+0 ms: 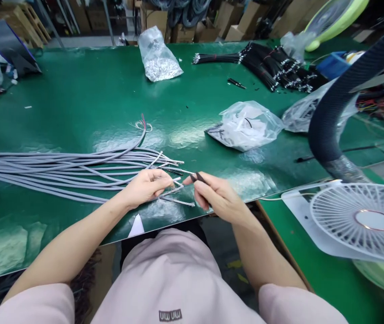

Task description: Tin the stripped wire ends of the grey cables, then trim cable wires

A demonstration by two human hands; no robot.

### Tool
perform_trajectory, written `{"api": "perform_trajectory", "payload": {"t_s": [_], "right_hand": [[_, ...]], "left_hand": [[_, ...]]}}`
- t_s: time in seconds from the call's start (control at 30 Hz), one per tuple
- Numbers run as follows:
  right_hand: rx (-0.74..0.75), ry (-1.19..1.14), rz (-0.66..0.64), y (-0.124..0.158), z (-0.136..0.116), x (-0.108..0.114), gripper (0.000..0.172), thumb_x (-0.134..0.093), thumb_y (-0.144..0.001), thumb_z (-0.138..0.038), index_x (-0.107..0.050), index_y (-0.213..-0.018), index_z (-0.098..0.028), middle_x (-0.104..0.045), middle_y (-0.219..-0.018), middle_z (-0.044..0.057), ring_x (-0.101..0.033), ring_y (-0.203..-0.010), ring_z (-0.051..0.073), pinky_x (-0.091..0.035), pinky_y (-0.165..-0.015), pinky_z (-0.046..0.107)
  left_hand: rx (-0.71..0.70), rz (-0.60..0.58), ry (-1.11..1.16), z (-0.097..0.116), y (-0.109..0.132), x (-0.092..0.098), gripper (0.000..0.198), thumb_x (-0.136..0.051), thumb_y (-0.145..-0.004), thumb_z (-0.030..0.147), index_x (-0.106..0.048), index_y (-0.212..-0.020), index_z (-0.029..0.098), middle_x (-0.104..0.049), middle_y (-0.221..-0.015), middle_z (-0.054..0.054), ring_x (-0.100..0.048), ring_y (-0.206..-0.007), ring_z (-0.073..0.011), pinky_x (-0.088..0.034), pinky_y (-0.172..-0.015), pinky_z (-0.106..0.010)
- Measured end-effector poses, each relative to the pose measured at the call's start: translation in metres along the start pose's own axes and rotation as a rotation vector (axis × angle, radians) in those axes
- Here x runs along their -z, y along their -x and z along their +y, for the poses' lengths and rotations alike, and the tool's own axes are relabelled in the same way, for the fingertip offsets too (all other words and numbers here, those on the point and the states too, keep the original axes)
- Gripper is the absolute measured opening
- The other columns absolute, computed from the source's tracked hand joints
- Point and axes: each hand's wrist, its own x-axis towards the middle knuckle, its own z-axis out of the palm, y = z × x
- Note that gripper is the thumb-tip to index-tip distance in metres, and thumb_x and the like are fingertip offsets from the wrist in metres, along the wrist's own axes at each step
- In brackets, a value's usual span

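A long bundle of grey cables (53, 166) runs across the green table from the left edge, its ends near both hands. My left hand (149, 184) is closed on a grey cable near its tip. Just to its right, my right hand (215, 193) is closed on a thin tool with a dark handle (198, 178), its metal shaft pointing left toward the cable ends. One cable curves up behind the others and ends in red wires and loose strands (144, 125).
On the green table (77, 99) lie a bag of silvery parts (161, 58), a bag of white pieces (246, 126), black cable bundles (266, 63) and a small black tool (236, 83). At the right are a dark flexible duct (333, 103) and a white fan (363, 220).
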Motion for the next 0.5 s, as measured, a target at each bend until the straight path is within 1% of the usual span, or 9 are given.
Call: {"api": "perform_trajectory", "payload": {"t_s": [0.1,0.2,0.33,0.5], "right_hand": [[-0.09,-0.188,-0.055,0.016,0.008,-0.015,0.033,-0.041,-0.095,-0.04,-0.058,-0.103,-0.013,-0.047,-0.043,-0.008,-0.04,-0.036,0.007,-0.032,-0.041,0.019],[-0.127,-0.311,-0.075,0.016,0.013,-0.027,0.033,-0.044,-0.093,-0.042,-0.059,-0.097,-0.013,-0.049,-0.042,-0.007,-0.04,-0.033,0.006,-0.03,-0.038,0.018],[-0.147,-0.401,-0.039,0.01,0.015,-0.033,0.032,-0.046,-0.091,-0.043,-0.058,-0.093,-0.014,-0.049,-0.042,-0.008,-0.037,-0.031,0.005,-0.027,-0.035,0.017],[-0.138,-0.433,-0.015,0.006,0.018,-0.034,0.03,-0.048,-0.091,-0.043,-0.059,-0.092,-0.015,-0.05,-0.042,-0.008,-0.037,-0.03,0.006,-0.026,-0.034,0.017]], "left_hand": [[-0.002,0.049,0.002,0.0,0.0,0.0,0.037,-0.069,-0.075,0.049,-0.059,-0.078,0.013,-0.038,-0.043,0.01,-0.02,-0.035,-0.0013,-0.013,-0.036,-0.017],[-0.012,0.07,-0.021,0.002,0.001,-0.002,0.039,-0.07,-0.073,0.049,-0.06,-0.078,0.012,-0.038,-0.043,0.01,-0.02,-0.036,-0.0013,-0.013,-0.037,-0.017],[-0.017,0.076,-0.045,0.004,0.001,-0.004,0.042,-0.072,-0.071,0.052,-0.061,-0.077,0.012,-0.038,-0.043,0.009,-0.02,-0.036,-0.0016,-0.013,-0.037,-0.018],[-0.011,0.065,-0.057,0.003,0.002,-0.003,0.044,-0.071,-0.071,0.054,-0.06,-0.078,0.012,-0.037,-0.043,0.009,-0.02,-0.037,-0.0019,-0.013,-0.038,-0.018]]}}
